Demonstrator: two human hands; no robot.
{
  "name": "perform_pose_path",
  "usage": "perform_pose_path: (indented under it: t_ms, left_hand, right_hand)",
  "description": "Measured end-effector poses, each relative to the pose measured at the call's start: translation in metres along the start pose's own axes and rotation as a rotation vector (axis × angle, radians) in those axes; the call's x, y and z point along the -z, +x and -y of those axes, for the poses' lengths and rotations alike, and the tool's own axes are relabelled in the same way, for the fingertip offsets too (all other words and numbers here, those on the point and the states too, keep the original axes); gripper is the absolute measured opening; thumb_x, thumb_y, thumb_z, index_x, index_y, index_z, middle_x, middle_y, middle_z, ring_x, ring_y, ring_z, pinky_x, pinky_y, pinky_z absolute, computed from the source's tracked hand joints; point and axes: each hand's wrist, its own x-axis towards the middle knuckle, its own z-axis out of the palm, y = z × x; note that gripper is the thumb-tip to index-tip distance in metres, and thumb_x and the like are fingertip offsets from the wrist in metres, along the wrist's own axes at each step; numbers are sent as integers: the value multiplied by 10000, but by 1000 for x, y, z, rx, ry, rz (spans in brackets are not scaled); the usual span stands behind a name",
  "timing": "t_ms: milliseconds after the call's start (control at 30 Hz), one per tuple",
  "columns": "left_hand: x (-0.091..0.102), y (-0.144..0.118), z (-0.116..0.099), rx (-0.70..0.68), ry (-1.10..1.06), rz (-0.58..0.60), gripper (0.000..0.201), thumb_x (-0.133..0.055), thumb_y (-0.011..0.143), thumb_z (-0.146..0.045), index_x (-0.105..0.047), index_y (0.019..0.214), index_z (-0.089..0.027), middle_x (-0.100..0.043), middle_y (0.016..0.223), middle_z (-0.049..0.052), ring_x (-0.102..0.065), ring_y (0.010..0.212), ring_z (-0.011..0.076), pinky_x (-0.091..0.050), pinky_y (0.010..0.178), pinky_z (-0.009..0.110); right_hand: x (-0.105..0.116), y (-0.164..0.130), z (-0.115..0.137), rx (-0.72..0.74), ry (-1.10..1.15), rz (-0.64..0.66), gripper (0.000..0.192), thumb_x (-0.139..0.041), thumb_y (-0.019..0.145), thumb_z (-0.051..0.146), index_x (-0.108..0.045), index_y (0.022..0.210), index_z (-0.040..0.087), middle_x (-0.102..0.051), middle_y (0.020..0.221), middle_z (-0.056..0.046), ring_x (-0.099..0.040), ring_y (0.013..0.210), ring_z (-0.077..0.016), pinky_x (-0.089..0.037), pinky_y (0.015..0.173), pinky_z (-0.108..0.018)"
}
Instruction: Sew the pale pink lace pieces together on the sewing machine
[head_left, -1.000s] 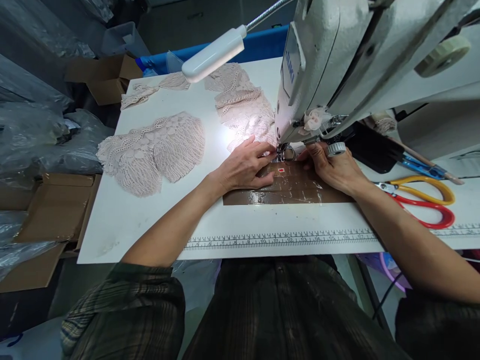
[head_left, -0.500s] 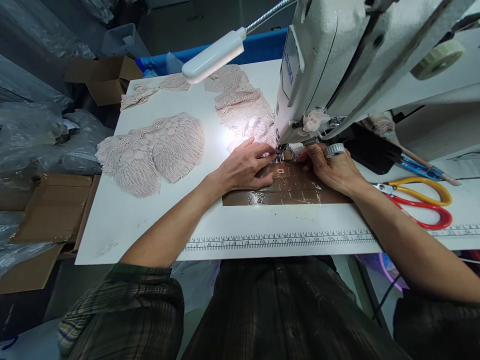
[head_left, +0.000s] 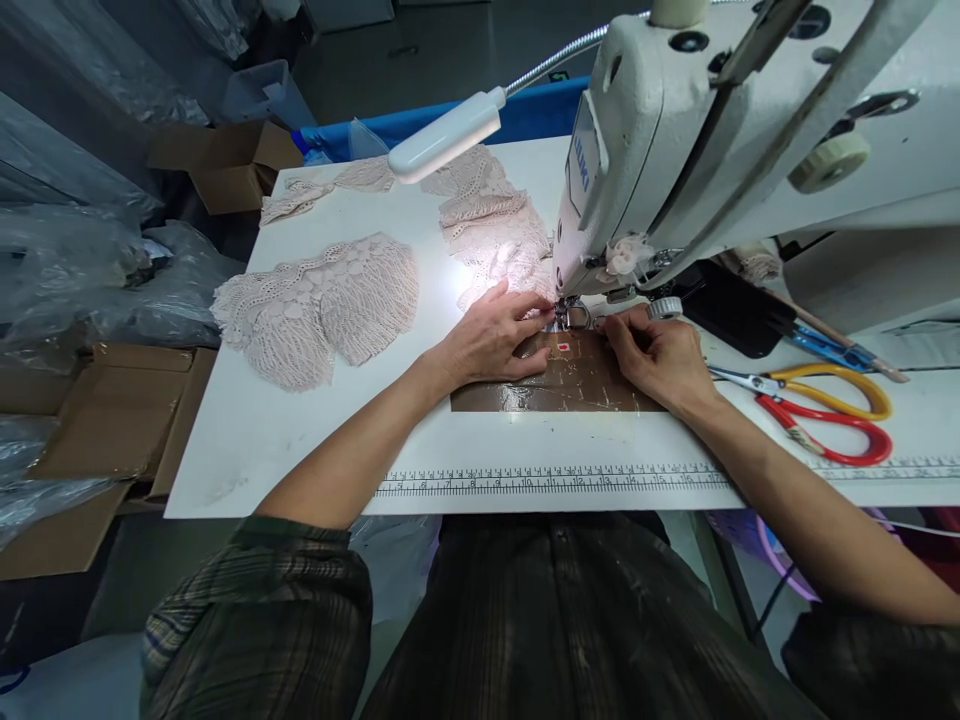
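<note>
Both hands sit at the presser foot of the sewing machine: the left hand lies flat with fingers spread, holding lace down; the right hand pinches it just beside the needle. That piece looks mid-seam, while 2 more lace stacks wait further left. An open cardboard box beyond the table shows nothing inside
</note>
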Motion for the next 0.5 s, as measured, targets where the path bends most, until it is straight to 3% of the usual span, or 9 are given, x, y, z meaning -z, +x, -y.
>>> perform_pose_path:
  t_ms: [333,500]
  left_hand:
    - [11,7,-6,134,0,146,531,-479,996,-479,-506,1419,-160,-631,1374,159,-585,1210,321,-406,1069,540]
    - [6,5,-15,192,69,102,509,-389,1039,-502,-541,1398,-174,-616,1412,153,-576,1186,323,-404,1012,506]
  right_hand:
    - [6,2,3,-33,99,-3,335,-510,926,452,-625,694,239,-689,727,-60,-610,639,-203,-462,615,-339]
    - [3,4,-2,-72,243,19,322,-538,929,459,-632,713,239,-701,762,-59,-662,700,-222,-501,634,-342]
